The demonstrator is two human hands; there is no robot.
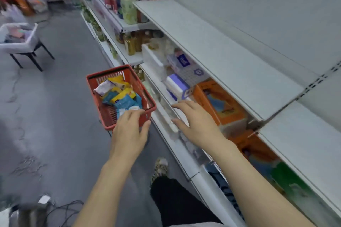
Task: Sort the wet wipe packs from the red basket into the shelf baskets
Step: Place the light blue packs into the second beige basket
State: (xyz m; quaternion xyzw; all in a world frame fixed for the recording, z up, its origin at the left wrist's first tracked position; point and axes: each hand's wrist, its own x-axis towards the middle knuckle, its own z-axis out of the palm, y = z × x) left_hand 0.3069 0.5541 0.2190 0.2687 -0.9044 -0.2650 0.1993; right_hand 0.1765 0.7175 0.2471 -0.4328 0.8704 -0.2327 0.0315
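Centrally, a red basket [120,97] holds loose yellow, blue and white wet wipe packs [120,96]. At its 5 o'clock rim, the left hand [130,131] rests, grip relaxed, holding nothing. At 3 o'clock, the right hand [195,121] reaches open-fingered toward white shelf baskets [166,116] beside orange boxes [219,103].

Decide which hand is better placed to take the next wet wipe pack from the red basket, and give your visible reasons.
Left. The left hand lies over the red basket's near rim, fingertips at the wet wipe packs. The right hand reaches open toward the shelf baskets, away from the packs.
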